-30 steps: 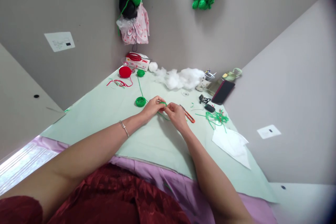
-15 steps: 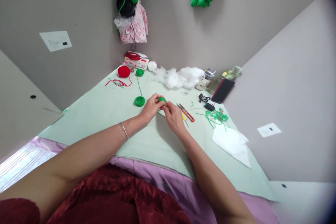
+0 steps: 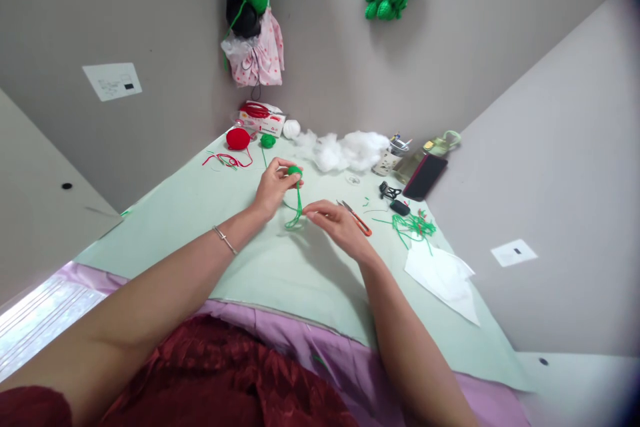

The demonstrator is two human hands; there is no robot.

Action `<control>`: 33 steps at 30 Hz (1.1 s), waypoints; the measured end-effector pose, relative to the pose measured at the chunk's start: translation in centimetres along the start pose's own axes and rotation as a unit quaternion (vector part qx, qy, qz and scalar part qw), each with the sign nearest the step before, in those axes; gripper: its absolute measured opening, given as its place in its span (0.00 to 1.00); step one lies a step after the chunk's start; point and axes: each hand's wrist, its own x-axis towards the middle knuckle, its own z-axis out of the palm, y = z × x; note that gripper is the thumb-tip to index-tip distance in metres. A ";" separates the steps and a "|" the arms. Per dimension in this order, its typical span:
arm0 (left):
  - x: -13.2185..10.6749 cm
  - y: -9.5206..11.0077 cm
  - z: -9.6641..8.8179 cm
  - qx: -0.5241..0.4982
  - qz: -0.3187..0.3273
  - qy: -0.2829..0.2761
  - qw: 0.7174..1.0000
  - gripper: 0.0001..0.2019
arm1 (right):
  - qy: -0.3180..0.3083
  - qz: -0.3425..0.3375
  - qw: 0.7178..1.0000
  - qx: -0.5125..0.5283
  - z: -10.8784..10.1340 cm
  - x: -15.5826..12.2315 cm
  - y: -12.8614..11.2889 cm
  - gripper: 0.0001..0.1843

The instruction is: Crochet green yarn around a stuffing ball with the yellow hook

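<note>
My left hand [image 3: 273,185] is raised above the pale green table cover [image 3: 210,213], its fingers pinched on a small green yarn piece [image 3: 295,171]. A loop of green yarn [image 3: 297,208] hangs down from that piece to the table. My right hand [image 3: 336,222] rests low beside the loop, fingertips pinched on the yarn's lower end. Orange-handled scissors [image 3: 356,217] lie just right of my right hand.
A red yarn ball [image 3: 238,138], a green ball [image 3: 268,140], white stuffing [image 3: 345,149], a phone [image 3: 425,175], green yarn scraps [image 3: 413,225] and white paper [image 3: 443,277] lie on the table. Bags and green crochet pieces hang on the wall.
My left hand has lifted up and away with the green piece, drawing a yarn loop out between my hands. The small green coil that lay left of my hands is no longer on the table.
</note>
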 end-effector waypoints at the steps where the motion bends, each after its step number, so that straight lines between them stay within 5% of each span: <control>1: 0.2 0.4 -0.2 -0.002 0.002 -0.001 1.000 0.12 | 0.024 0.013 0.999 -0.018 -1.0 0.0 0.4 0.19; 6: -0.2 0.8 -0.3 0.001 -0.032 -0.050 0.998 0.12 | 0.135 0.116 0.975 -0.134 -4.6 0.3 3.6 0.11; 9: -0.8 0.3 0.2 0.004 -0.056 -0.076 0.996 0.14 | 0.137 0.150 0.962 -0.184 -4.1 0.4 5.0 0.03; 12: -1.0 -0.2 0.5 0.008 -0.064 -0.091 0.994 0.15 | 0.137 0.169 0.957 -0.193 -2.8 0.6 5.7 0.05; 18: -0.7 -0.8 0.2 0.026 -0.061 -0.108 0.992 0.16 | 0.127 0.168 0.973 -0.090 -2.5 1.1 5.6 0.03; 25: -0.8 -1.3 0.3 0.050 -0.056 -0.118 0.990 0.15 | 0.081 0.094 0.986 0.112 -1.2 0.3 2.3 0.17; 33: -0.9 -1.2 0.4 0.097 -0.032 -0.106 0.989 0.14 | 0.031 0.063 0.984 0.165 0.4 -0.4 0.7 0.17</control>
